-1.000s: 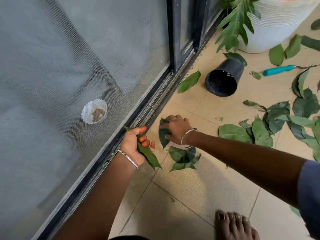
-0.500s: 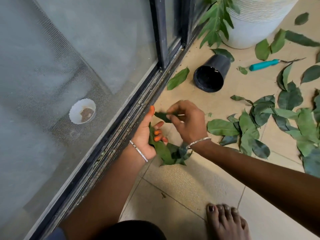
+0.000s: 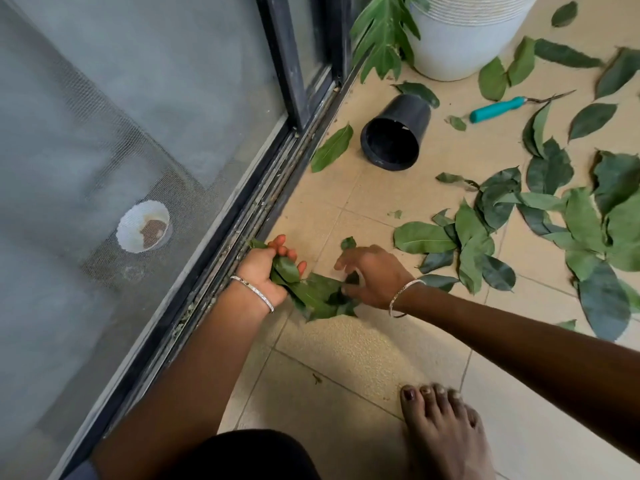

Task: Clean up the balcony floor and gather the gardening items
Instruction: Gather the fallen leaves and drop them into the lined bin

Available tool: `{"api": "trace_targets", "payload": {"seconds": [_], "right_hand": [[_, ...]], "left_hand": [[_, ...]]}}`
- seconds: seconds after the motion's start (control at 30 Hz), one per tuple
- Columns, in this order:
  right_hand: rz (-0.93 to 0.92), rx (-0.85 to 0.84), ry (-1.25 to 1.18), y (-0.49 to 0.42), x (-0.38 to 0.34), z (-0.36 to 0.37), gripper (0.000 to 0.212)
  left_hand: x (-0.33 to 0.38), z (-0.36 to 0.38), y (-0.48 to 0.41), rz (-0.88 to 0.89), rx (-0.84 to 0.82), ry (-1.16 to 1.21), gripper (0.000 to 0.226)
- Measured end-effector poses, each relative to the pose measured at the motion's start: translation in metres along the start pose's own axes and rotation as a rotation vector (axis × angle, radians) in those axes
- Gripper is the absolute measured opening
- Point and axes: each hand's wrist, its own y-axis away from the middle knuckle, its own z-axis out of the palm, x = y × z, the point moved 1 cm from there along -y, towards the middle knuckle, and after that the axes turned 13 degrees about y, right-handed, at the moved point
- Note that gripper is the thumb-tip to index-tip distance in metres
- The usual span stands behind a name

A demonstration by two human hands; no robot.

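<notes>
My left hand (image 3: 264,270) grips a small bunch of green leaves (image 3: 287,270) beside the sliding door track (image 3: 242,233). Just right of it, my right hand (image 3: 372,275) reaches down with curled fingers onto a few leaves lying on the tile (image 3: 320,297); its fingertips are hidden among them. Several more green leaves (image 3: 540,220) are scattered over the beige floor to the right. A black plastic pot (image 3: 394,135) lies on its side near the door. A teal-handled garden tool (image 3: 498,109) lies further back.
A large white ribbed planter (image 3: 460,39) with a big-leafed plant (image 3: 384,32) stands at the back. A mesh screen door (image 3: 121,133) fills the left side. My bare foot (image 3: 446,431) is on the tile at the bottom right.
My right hand passed a leaf into my left hand, then dropped back down to the leaves on the floor. My left hand closed round its bunch and lowered toward the track.
</notes>
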Motion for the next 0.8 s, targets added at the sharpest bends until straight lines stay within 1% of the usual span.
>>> {"api": "trace_targets", "payload": {"seconds": [0.03,0.07,0.1,0.17,0.27,0.33,0.4,0.47,0.5,0.57,0.6,0.67,0.7,0.77,0.8], "right_hand": [[-0.040,-0.079,0.091,0.000,0.000,0.006,0.042],[-0.084,-0.115,0.169,0.002,-0.002,0.013,0.047],[-0.132,-0.107,0.234,0.003,-0.004,0.019,0.048],[-0.208,-0.041,0.330,0.005,-0.009,0.030,0.045],[-0.220,-0.001,0.375,0.005,-0.007,0.036,0.031],[-0.226,0.011,0.314,0.005,-0.003,0.034,0.026],[-0.170,0.096,0.093,0.008,0.000,0.027,0.018],[-0.020,0.203,-0.158,0.009,0.006,0.018,0.012],[0.064,0.230,-0.243,0.009,0.010,0.014,0.011],[0.159,0.263,-0.351,0.008,0.017,0.005,0.017],[0.175,0.273,-0.379,0.007,0.019,0.002,0.024],[0.167,0.263,-0.347,0.003,0.019,0.001,0.033],[0.146,0.233,-0.310,0.001,0.016,0.003,0.031],[0.089,0.141,-0.235,-0.004,0.006,0.014,0.019],[0.056,0.087,-0.191,-0.005,0.000,0.020,0.017]], "left_hand": [[0.003,-0.002,-0.001,0.016,0.001,0.003,0.030],[0.005,-0.004,-0.001,0.025,-0.001,0.006,0.029],[0.007,-0.007,-0.002,0.026,-0.001,0.008,0.028],[0.008,-0.011,-0.003,0.016,-0.001,0.006,0.026],[0.008,-0.015,0.000,0.011,-0.011,0.000,0.027],[0.010,-0.017,0.001,0.014,-0.020,0.004,0.025],[0.011,-0.017,0.001,0.015,-0.016,0.006,0.025],[0.010,-0.016,0.001,0.011,-0.009,0.009,0.025],[0.009,-0.015,0.001,0.010,-0.006,0.011,0.025],[0.007,-0.013,0.001,0.006,-0.001,0.012,0.025],[0.006,-0.012,0.001,0.002,-0.003,0.010,0.025],[0.004,-0.010,0.002,-0.006,-0.013,0.002,0.026],[0.004,-0.009,0.002,-0.007,-0.017,0.000,0.026],[0.004,-0.008,0.002,-0.006,-0.023,-0.004,0.025],[0.004,-0.008,0.002,-0.006,-0.026,-0.004,0.024]]}}
